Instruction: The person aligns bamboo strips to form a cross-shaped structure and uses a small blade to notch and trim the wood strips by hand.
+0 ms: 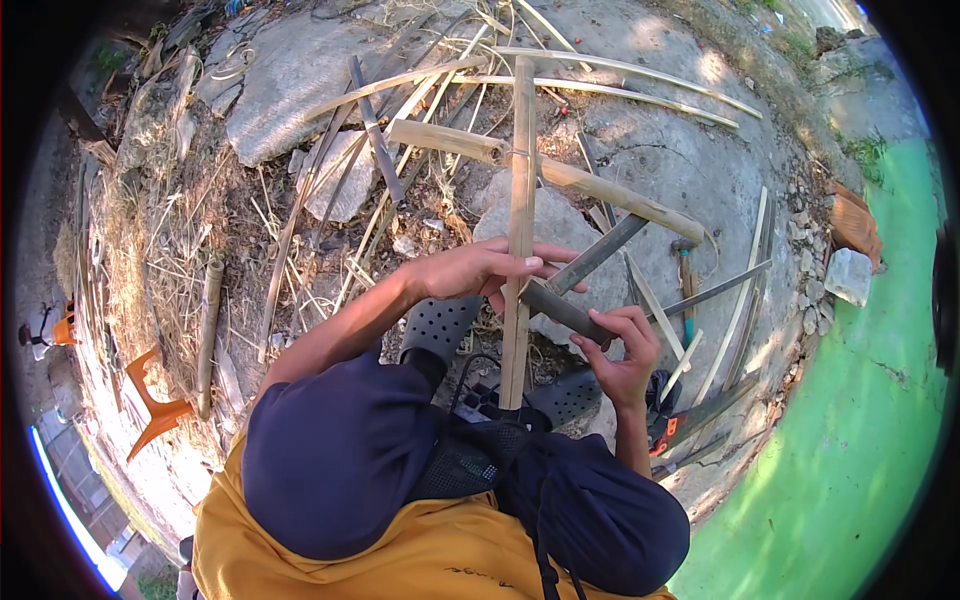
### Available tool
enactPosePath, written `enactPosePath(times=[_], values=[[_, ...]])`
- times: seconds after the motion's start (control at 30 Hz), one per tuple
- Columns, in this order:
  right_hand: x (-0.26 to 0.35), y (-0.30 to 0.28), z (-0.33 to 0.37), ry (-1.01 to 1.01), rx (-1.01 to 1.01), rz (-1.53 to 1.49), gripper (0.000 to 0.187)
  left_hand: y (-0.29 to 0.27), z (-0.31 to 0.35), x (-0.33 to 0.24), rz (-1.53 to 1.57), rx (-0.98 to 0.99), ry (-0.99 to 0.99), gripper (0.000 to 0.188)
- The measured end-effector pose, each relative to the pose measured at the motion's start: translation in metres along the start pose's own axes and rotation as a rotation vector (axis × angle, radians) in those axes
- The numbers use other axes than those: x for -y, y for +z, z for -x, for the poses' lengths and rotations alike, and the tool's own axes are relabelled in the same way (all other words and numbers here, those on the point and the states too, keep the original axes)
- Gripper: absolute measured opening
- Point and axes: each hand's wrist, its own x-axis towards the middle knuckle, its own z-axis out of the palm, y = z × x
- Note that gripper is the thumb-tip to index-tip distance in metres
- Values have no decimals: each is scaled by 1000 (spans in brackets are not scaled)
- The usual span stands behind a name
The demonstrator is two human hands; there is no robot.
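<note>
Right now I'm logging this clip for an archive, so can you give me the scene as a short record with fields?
setting: outdoors, concrete slab with dry grass at its edge
left hand: grip on an upright bamboo strip
right hand: grip on the handle of a long blade set against the strip
posture: seated, grey perforated clogs under the strip
nearby: thick bamboo pole, split bamboo slats, hammer, orange plastic chair

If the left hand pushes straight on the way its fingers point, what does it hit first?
Probably the dark blade beside the upright bamboo strip that the left hand grips; depth is unclear.
</note>
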Motion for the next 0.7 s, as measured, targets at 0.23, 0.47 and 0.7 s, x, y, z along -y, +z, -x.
enactPosePath(times=[0.23, 0.47, 0.7], values=[[-7, -5, -6, 53, 115, -85, 41, 6, 3, -8, -202, -51, -98, 63], [-8, -10, -18, 106, 177, -108, 41, 7, 2, -6, -182, -63, -78, 61], [1, -21, -35, 27, 198, -21, 41, 6, -2, -3, -213, -63, -53, 67]])
